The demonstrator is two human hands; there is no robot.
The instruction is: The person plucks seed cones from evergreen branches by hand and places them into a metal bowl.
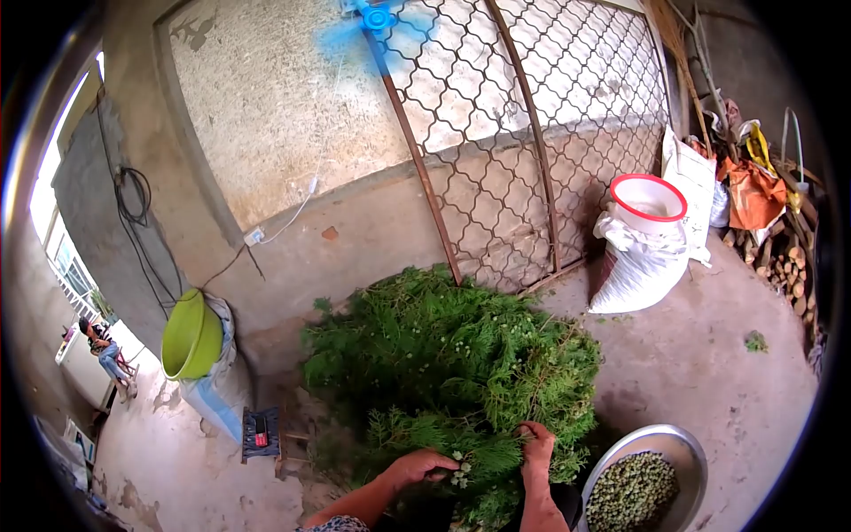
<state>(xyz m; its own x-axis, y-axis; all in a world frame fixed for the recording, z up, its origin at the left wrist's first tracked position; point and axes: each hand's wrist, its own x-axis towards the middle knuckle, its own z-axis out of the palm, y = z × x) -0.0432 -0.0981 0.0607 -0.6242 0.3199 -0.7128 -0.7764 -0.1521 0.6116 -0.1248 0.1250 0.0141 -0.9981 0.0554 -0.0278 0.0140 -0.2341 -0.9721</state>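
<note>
A big heap of green evergreen branches point(443, 346) lies in front of me, dotted with small pale cones. My left hand point(424, 466) is closed, its thumb and fingertips pinching a sprig at a cluster of pale green cones point(462, 470). To its right, my right hand point(537, 443) has its fingers curled round part of a leafy evergreen branch point(495, 456); the exact grip is partly hidden. Beside my right forearm stands a metal basin point(695, 448) holding many small greenish cones point(634, 492).
A white sack point(643, 275) with a red-rimmed basin point(649, 202) stands at right, near stacked firewood point(789, 270). At left, a green basin point(192, 337) rests against a sack by a small stool point(261, 434). A blue fan point(377, 18) spins above. Another person point(106, 355) sits far left.
</note>
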